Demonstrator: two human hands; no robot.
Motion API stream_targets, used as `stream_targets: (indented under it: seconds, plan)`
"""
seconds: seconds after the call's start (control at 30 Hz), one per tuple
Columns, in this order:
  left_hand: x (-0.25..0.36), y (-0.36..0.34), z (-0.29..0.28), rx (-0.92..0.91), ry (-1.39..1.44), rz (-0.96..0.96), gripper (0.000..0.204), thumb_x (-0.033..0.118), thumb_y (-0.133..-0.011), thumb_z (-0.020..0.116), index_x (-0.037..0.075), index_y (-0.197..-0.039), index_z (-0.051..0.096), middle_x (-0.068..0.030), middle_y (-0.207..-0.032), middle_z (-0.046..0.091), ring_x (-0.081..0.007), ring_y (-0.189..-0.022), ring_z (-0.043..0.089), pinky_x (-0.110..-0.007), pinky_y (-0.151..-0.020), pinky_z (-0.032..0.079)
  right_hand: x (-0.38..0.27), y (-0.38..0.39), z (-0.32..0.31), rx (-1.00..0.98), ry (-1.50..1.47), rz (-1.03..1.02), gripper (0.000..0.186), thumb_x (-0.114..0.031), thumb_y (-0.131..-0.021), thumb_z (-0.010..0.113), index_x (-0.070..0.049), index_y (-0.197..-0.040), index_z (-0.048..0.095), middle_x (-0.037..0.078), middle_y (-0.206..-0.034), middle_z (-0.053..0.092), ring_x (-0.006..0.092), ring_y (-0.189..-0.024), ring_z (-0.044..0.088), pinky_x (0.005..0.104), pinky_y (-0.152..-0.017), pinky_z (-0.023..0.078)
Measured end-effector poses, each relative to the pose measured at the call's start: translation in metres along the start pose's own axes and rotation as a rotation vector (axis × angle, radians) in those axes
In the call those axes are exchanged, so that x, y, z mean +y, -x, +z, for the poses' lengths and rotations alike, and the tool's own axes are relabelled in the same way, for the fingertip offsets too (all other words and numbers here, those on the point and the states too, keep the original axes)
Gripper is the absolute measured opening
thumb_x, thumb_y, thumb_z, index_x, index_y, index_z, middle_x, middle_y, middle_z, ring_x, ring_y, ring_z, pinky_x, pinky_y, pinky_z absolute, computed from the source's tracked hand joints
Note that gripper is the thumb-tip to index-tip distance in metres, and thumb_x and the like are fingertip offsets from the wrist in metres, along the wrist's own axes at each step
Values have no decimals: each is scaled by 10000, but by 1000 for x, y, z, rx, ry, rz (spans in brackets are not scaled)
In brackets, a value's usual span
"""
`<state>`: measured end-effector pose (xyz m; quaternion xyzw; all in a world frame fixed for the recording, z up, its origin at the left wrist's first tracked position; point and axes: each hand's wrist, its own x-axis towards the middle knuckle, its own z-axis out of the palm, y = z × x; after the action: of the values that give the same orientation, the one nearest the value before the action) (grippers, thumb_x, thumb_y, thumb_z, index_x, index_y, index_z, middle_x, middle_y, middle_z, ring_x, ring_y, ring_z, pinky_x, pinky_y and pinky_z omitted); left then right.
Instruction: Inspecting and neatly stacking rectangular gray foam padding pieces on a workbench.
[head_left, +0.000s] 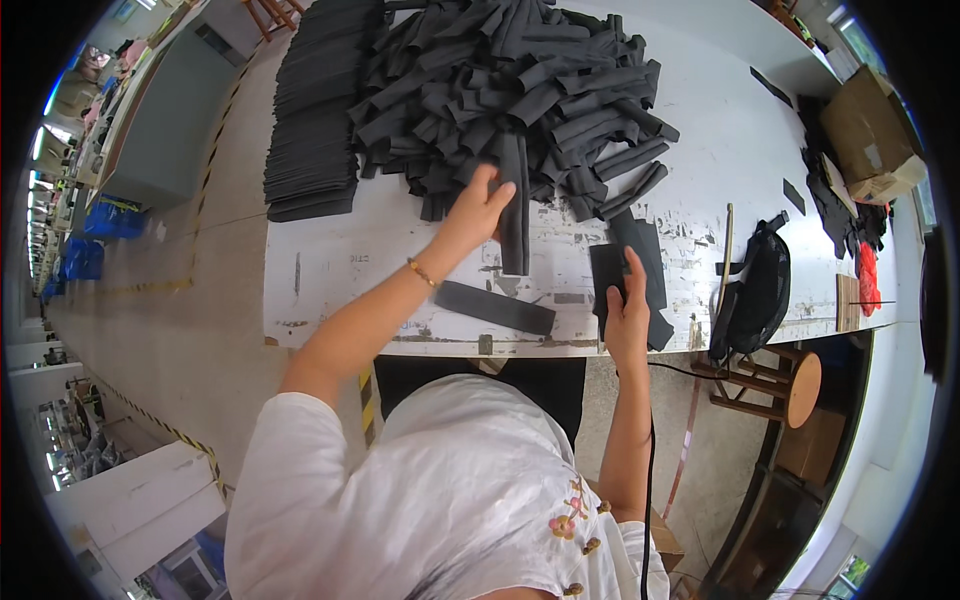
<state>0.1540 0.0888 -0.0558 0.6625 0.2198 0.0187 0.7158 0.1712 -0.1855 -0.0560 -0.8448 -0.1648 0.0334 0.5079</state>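
My left hand pinches the edge of a long dark grey fabric strip, which runs from the near side of the pile toward me. My right hand is closed around a dark rectangular fabric piece by the table's front edge, thumb on top. Under and beside that hand lie more dark fabric pieces. Between my hands, nearer me, one flat strip rests on the table. A large loose heap of curled dark strips spreads beyond my hands.
A neat stack of overlapping strips lines the left side of the white table. Farther right are a black bag, a cardboard box and a red plastic bag. A wooden stool stands below the right edge.
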Motion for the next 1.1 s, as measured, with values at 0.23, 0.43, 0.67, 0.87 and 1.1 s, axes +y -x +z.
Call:
stream_targets:
  seconds: [0.23, 0.43, 0.67, 0.87, 1.1]
  plan:
    - [-23, 30, 21, -140, 652, -259, 416, -50, -872, 630, -63, -1247, 450, -197, -1021, 653, -314, -974, 687, -480, -857, 580, -22, 19, 10, -114, 61, -55, 368, -98, -825, 765, -2, -1034, 478, 168, -1023, 539, 305, -894, 529, 372, -807, 451]
    - [-24, 41, 28, -79, 685, -331, 200, 23, -896, 639, -44, -1080, 598, -178, -1030, 672, -301, -961, 692, -421, -839, 587, -45, 37, 0, -8, 107, -108, 411, -23, -753, 785, -18, -1132, 625, 142, -1083, 633, 302, -939, 612, 359, -829, 477]
    - [-15, 48, 34, -122, 673, -262, 216, 78, -912, 640, -27, -1095, 591, -166, -1086, 684, -277, -955, 696, -405, -825, 589, -53, 40, -5, 33, 350, -423, 317, -18, -770, 756, -57, -1081, 712, 52, -933, 645, 222, -829, 593, 343, -760, 422]
    - [-9, 51, 37, -124, 652, -274, 206, 70, -924, 621, -33, -1099, 582, -188, -1103, 682, -283, -966, 698, -421, -854, 592, -54, 35, -7, 55, 379, -489, 272, -16, -787, 731, -63, -1054, 718, 40, -900, 624, 222, -808, 578, 350, -742, 401]
    - [-7, 55, 39, -108, 599, -231, 218, 67, -931, 613, -51, -1103, 550, -206, -1082, 685, -295, -953, 703, -426, -834, 603, -61, 37, -13, 20, 360, -473, 267, -12, -790, 728, -63, -1051, 718, 35, -897, 622, 220, -809, 581, 349, -742, 403]
